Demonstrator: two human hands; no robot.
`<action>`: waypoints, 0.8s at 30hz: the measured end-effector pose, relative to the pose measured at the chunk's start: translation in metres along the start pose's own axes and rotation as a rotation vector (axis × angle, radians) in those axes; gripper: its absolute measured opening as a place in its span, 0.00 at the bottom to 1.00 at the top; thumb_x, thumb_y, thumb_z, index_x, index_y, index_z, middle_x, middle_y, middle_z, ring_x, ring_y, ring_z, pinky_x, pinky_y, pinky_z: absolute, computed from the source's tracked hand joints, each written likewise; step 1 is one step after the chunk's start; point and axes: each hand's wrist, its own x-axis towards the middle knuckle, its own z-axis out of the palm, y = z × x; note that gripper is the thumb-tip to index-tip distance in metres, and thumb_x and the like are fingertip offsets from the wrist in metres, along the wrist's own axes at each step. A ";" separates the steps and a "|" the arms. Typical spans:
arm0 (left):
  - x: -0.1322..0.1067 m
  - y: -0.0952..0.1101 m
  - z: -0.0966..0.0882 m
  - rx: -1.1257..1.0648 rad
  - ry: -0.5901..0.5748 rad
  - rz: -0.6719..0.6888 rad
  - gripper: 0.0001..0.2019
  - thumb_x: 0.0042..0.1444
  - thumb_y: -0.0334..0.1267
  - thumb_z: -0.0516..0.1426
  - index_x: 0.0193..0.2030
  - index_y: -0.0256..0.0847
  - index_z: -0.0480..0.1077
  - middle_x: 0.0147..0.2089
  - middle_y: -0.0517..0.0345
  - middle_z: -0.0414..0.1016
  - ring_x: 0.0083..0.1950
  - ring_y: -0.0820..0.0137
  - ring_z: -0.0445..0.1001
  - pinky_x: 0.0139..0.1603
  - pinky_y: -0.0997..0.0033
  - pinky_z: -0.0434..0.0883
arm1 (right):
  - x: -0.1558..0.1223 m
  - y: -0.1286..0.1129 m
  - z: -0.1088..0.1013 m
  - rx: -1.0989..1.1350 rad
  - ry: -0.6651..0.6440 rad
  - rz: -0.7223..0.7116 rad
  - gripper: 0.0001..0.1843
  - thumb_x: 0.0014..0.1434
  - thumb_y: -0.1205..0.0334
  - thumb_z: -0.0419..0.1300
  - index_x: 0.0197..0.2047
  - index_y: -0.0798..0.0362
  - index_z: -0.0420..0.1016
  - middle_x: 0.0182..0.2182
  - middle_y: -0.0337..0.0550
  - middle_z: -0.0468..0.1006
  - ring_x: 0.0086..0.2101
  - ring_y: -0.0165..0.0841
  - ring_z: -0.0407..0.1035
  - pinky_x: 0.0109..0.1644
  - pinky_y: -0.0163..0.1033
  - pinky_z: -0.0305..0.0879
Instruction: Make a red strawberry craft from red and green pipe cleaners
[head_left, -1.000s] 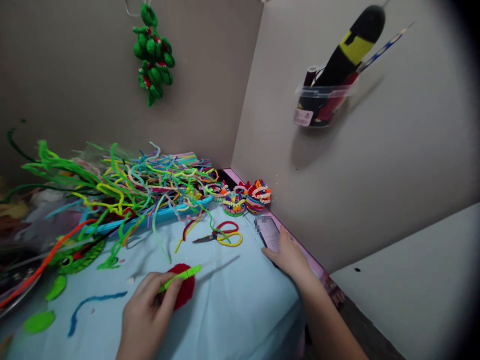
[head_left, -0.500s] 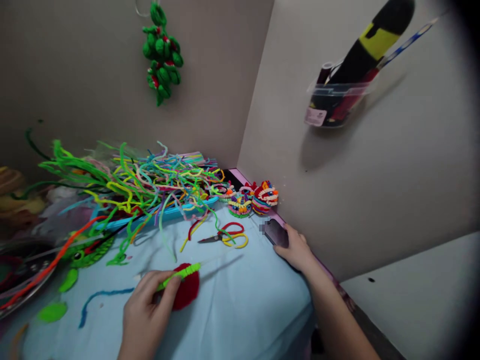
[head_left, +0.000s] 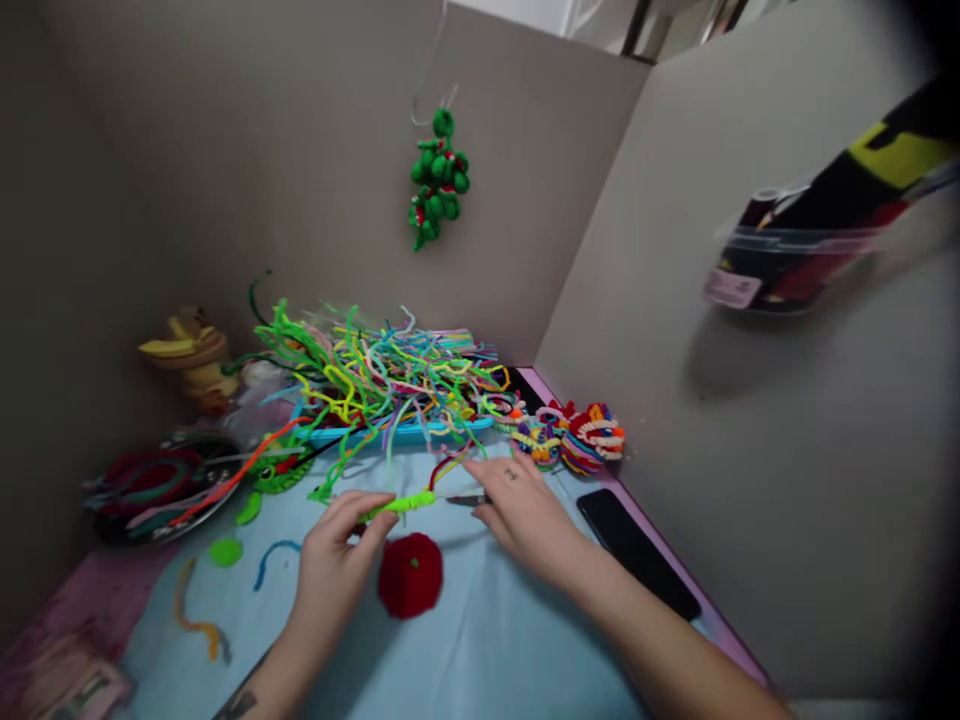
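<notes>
My left hand (head_left: 349, 540) pinches a lime-green coil of fuzzy pipe cleaner (head_left: 411, 502), from which a thin pale rod points right. My right hand (head_left: 525, 510) reaches over the scissors (head_left: 466, 499), thumb and index finger apart around the rod's far end; contact with either is unclear. Only the scissors' dark blades show, the handles being under the hand. Below the coil, a dark red fuzzy disc (head_left: 411, 585) with a small green centre lies on the light blue cloth (head_left: 495, 650). To the right of my right hand lies a black phone (head_left: 637, 555).
Behind my hands, a blue tray (head_left: 405, 434) overflows with coloured pipe cleaners (head_left: 390, 365). Colourful fuzzy figures (head_left: 589, 440) sit at the back right. A round dish (head_left: 142, 530) and lime pieces (head_left: 225, 552) lie left. Walls enclose the corner; a clear holder (head_left: 795, 265) hangs right.
My right hand has let go of the phone and moved left over the scissors. My left hand has lifted the green coil clear of the red disc. The view has shifted.
</notes>
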 end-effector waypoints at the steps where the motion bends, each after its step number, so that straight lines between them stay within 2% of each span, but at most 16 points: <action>1: 0.002 -0.002 -0.002 -0.044 0.032 -0.046 0.11 0.47 0.44 0.61 0.36 0.41 0.76 0.35 0.54 0.75 0.35 0.68 0.74 0.32 0.73 0.71 | 0.010 -0.005 0.005 0.019 -0.076 -0.021 0.18 0.60 0.66 0.53 0.54 0.51 0.67 0.43 0.48 0.77 0.45 0.39 0.69 0.53 0.48 0.59; 3: 0.005 -0.010 -0.004 -0.188 0.146 -0.149 0.20 0.46 0.42 0.63 0.48 0.42 0.71 0.36 0.56 0.74 0.33 0.71 0.74 0.32 0.73 0.72 | 0.023 -0.012 0.017 0.085 -0.179 -0.041 0.12 0.62 0.68 0.51 0.46 0.53 0.71 0.36 0.45 0.78 0.38 0.35 0.71 0.44 0.39 0.63; 5: 0.006 -0.019 -0.005 -0.377 0.265 -0.237 0.34 0.44 0.41 0.65 0.59 0.45 0.59 0.38 0.58 0.74 0.33 0.73 0.74 0.34 0.74 0.72 | 0.031 -0.018 0.031 0.175 -0.188 -0.039 0.10 0.63 0.67 0.50 0.42 0.53 0.71 0.34 0.43 0.78 0.37 0.33 0.72 0.39 0.34 0.62; 7: 0.006 -0.027 -0.003 -0.540 0.292 -0.298 0.39 0.41 0.41 0.66 0.60 0.45 0.56 0.41 0.56 0.74 0.35 0.71 0.76 0.36 0.72 0.72 | 0.035 -0.026 0.042 0.270 -0.168 -0.033 0.10 0.64 0.66 0.49 0.42 0.52 0.70 0.33 0.42 0.78 0.36 0.32 0.72 0.37 0.32 0.60; 10: 0.003 -0.033 0.002 -0.602 0.168 -0.409 0.28 0.40 0.44 0.67 0.48 0.37 0.69 0.38 0.52 0.76 0.38 0.67 0.76 0.40 0.70 0.72 | 0.036 -0.037 0.055 0.359 -0.170 -0.048 0.10 0.64 0.65 0.48 0.41 0.52 0.70 0.32 0.41 0.78 0.34 0.31 0.72 0.36 0.31 0.59; 13: -0.002 -0.032 0.005 -0.582 0.107 -0.503 0.20 0.42 0.45 0.66 0.39 0.34 0.73 0.37 0.48 0.78 0.38 0.66 0.76 0.41 0.68 0.71 | 0.034 -0.042 0.063 0.348 -0.166 -0.089 0.10 0.63 0.66 0.48 0.42 0.52 0.70 0.31 0.41 0.78 0.33 0.31 0.72 0.35 0.32 0.59; 18: -0.011 -0.027 0.006 -0.582 0.190 -0.511 0.15 0.44 0.45 0.65 0.35 0.36 0.74 0.34 0.49 0.79 0.38 0.64 0.77 0.43 0.66 0.71 | 0.028 -0.041 0.066 0.272 -0.143 -0.204 0.11 0.63 0.66 0.47 0.42 0.52 0.70 0.27 0.41 0.77 0.30 0.33 0.71 0.34 0.34 0.58; 24: -0.022 -0.029 0.006 -0.546 0.280 -0.475 0.13 0.47 0.44 0.64 0.35 0.37 0.73 0.35 0.50 0.79 0.40 0.64 0.77 0.46 0.65 0.71 | 0.025 -0.040 0.070 0.248 0.014 -0.342 0.12 0.63 0.67 0.46 0.43 0.53 0.70 0.27 0.42 0.77 0.28 0.32 0.70 0.34 0.35 0.57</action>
